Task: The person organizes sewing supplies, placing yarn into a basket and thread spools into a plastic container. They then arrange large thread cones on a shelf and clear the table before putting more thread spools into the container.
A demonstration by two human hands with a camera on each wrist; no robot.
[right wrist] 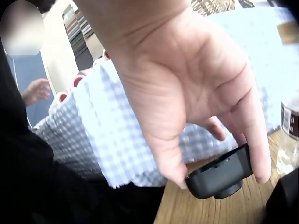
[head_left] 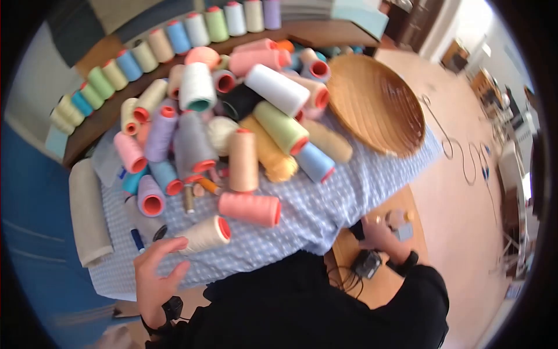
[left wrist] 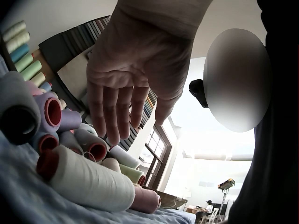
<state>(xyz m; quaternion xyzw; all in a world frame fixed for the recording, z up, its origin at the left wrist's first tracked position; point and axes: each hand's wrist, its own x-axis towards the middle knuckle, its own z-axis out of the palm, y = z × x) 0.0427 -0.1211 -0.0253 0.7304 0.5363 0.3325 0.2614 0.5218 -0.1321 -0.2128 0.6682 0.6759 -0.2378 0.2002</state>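
Note:
My left hand (head_left: 156, 278) is raised at the front edge of the cloth, fingers apart and holding nothing. Close by its fingertips lies a cream thread cone (head_left: 203, 235) with a red end, on its side. In the left wrist view the palm (left wrist: 140, 60) hangs above that cone (left wrist: 93, 182). Low on the right, my right hand (head_left: 382, 237) is over a wooden surface. The right wrist view shows this hand (right wrist: 196, 84) pinching a small black device (right wrist: 219, 173) with a round protruding part, between thumb and fingers.
Thread cones, including a pink one (head_left: 250, 209), pile up on the checked cloth (head_left: 302, 212). A wooden bowl (head_left: 378, 104) leans at the right. Behind runs a shelf (head_left: 325, 34) with a cone row. A bottle (right wrist: 287, 140) and a black box with cables (head_left: 367, 264) are near my right hand.

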